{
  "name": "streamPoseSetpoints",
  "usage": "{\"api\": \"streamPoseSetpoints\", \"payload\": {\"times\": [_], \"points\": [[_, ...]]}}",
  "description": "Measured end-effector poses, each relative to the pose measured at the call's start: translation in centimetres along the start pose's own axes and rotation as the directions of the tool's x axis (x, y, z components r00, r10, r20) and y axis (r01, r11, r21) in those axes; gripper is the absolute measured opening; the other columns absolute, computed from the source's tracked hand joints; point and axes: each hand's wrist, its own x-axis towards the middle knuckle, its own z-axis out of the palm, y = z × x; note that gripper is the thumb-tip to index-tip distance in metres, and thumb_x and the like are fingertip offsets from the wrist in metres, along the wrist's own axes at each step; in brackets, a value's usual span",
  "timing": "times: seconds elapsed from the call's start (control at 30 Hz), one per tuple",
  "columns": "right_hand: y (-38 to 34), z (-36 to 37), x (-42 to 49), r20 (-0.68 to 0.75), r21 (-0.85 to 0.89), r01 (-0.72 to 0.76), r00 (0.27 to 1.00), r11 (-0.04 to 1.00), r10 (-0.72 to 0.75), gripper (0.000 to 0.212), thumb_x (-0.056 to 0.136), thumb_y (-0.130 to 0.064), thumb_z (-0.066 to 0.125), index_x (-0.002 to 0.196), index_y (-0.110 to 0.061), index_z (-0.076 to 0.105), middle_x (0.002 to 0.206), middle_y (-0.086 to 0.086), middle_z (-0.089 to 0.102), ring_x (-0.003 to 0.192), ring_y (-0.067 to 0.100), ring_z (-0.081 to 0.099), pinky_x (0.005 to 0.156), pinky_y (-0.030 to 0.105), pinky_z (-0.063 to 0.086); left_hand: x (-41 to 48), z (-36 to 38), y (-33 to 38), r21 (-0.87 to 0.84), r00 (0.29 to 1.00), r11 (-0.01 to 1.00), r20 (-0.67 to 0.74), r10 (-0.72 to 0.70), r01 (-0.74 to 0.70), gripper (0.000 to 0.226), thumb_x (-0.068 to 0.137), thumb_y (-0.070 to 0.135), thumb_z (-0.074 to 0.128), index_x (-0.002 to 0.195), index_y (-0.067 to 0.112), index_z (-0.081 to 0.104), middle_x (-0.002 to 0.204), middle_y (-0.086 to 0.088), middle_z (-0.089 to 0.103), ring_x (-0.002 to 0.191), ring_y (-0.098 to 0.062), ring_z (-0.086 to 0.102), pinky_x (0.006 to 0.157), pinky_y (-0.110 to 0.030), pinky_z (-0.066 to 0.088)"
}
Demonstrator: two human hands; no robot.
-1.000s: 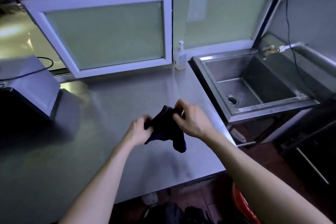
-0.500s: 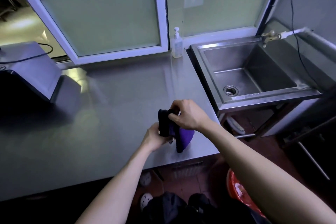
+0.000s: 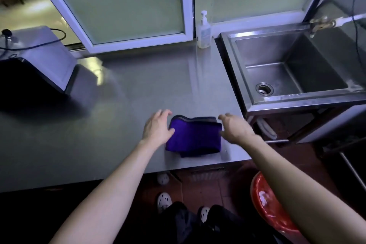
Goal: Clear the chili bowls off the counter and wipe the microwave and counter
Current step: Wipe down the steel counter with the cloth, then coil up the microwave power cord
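Observation:
A folded purple cloth (image 3: 195, 137) lies flat on the steel counter (image 3: 138, 89) near its front right corner. My left hand (image 3: 157, 127) rests at the cloth's left edge with fingers spread, the thumb touching the cloth. My right hand (image 3: 234, 128) hovers at the cloth's right edge, fingers apart, holding nothing. The microwave (image 3: 33, 61) stands at the counter's far left, its dark front partly cut off by the frame. No chili bowls are in view.
A steel sink (image 3: 293, 69) with a brass tap (image 3: 320, 24) adjoins the counter on the right. A soap pump bottle (image 3: 204, 31) stands by the open window frame (image 3: 126, 6). A red basin (image 3: 271, 206) sits on the floor at the right.
Both hands held the cloth up and folded it; now it lies folded on the counter and both hands have let go, spread to either side.

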Motion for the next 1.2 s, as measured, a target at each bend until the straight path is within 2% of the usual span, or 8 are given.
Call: {"api": "streamPoseSetpoints", "payload": {"times": [0.17, 0.3, 0.47, 0.57, 0.67, 0.8, 0.93, 1.2], "points": [[-1.8, 9.4, -0.5, 0.105, -0.006, 0.216, 0.971, 0.976, -0.214, 0.044, 0.094, -0.025, 0.064, 0.136, -0.014, 0.065, 0.130, 0.011, 0.061, 0.127, 0.034, 0.053, 0.110, 0.044, 0.045, -4.7, 7.4, -0.9, 0.172, 0.948, 0.984, 0.319, -0.013, -0.044, 0.045, 0.095, 0.030, 0.072, 0.138, 0.032, 0.058, 0.139, 0.002, 0.052, 0.134, -0.028, 0.053, 0.106, -0.044, 0.050], [-1.9, 12.3, -1.1, 0.100, -0.004, 0.180, 0.979, 0.984, -0.178, 0.037, 0.097, -0.027, 0.055, 0.131, -0.016, 0.063, 0.130, 0.006, 0.055, 0.126, 0.030, 0.049, 0.106, 0.043, 0.049, -6.2, 9.1, -2.0, 0.153, 0.943, 0.987, 0.334, -0.010, -0.044, 0.041, 0.098, 0.030, 0.067, 0.138, 0.029, 0.060, 0.137, 0.005, 0.048, 0.125, -0.027, 0.058, 0.100, -0.047, 0.054], [-1.7, 12.4, -1.4, 0.068, -0.028, 0.183, 0.981, 0.983, -0.180, 0.034, 0.099, -0.032, 0.049, 0.126, -0.019, 0.065, 0.122, 0.002, 0.056, 0.118, 0.027, 0.050, 0.096, 0.044, 0.054, -7.3, 8.4, -2.8, 0.010, 0.936, 1.000, 0.353, 0.011, -0.016, 0.006, 0.098, 0.028, 0.069, 0.104, 0.027, 0.068, 0.124, 0.014, 0.050, 0.098, -0.020, 0.068, 0.093, -0.043, 0.057], [-2.7, 11.6, -0.9, 0.107, -0.118, 0.174, 0.981, 0.978, -0.162, 0.031, 0.100, -0.030, 0.051, 0.124, -0.017, 0.065, 0.124, 0.005, 0.059, 0.117, 0.030, 0.053, 0.096, 0.043, 0.052, -6.9, 6.9, -3.0, -0.012, 0.930, 0.998, 0.364, 0.057, -0.057, 0.017, 0.099, 0.033, 0.068, 0.115, 0.028, 0.068, 0.125, 0.011, 0.056, 0.105, -0.021, 0.067, 0.095, -0.041, 0.056], [-6.0, 9.5, 0.6, 0.116, -0.209, 0.131, 0.987, 0.969, -0.109, 0.025, 0.102, -0.027, 0.049, 0.114, -0.015, 0.068, 0.119, 0.007, 0.066, 0.114, 0.032, 0.061, 0.086, 0.041, 0.050, -5.7, 4.1, -5.1, 0.044, 0.941, 0.996, 0.333, 0.063, -0.082, 0.027, 0.101, 0.038, 0.063, 0.127, 0.031, 0.066, 0.130, 0.006, 0.064, 0.121, -0.023, 0.065, 0.098, -0.037, 0.053], [-14.4, 6.5, 3.5, 0.054, -0.228, 0.174, 0.985, 0.958, -0.166, 0.022, 0.103, -0.023, 0.050, 0.116, -0.013, 0.064, 0.122, 0.009, 0.066, 0.116, 0.033, 0.062, 0.082, 0.039, 0.045, -4.4, -2.3, -11.9, 0.117, 0.976, 0.993, 0.217, 0.005, -0.031, 0.032, 0.101, 0.041, 0.062, 0.133, 0.033, 0.064, 0.148, 0.001, 0.064, 0.145, -0.018, 0.054, 0.109, -0.037, 0.047], [-27.6, 3.5, 6.6, -0.040, -0.189, 0.279, 0.956, 0.941, -0.291, 0.019, 0.104, -0.022, 0.049, 0.110, -0.010, 0.063, 0.116, 0.011, 0.065, 0.111, 0.035, 0.064, 0.077, 0.037, 0.041, -5.4, -11.2, -21.2, 0.174, 0.995, 0.983, 0.055, -0.077, 0.067, 0.031, 0.101, 0.043, 0.063, 0.131, 0.034, 0.063, 0.142, 0.002, 0.066, 0.131, -0.021, 0.064, 0.102, -0.037, 0.051], [-54.8, 0.9, 11.1, -0.242, -0.141, 0.486, 0.828, 0.863, -0.506, 0.027, 0.104, -0.031, 0.053, 0.118, -0.013, 0.068, 0.114, 0.010, 0.069, 0.108, 0.035, 0.066, 0.083, 0.040, 0.054, -9.1, -26.3, -42.8, 0.215, 0.966, 0.950, -0.178, -0.188, 0.225, 0.026, 0.096, 0.039, 0.071, 0.121, 0.030, 0.068, 0.114, 0.005, 0.064, 0.115, -0.025, 0.066, 0.096, -0.042, 0.055]]}}
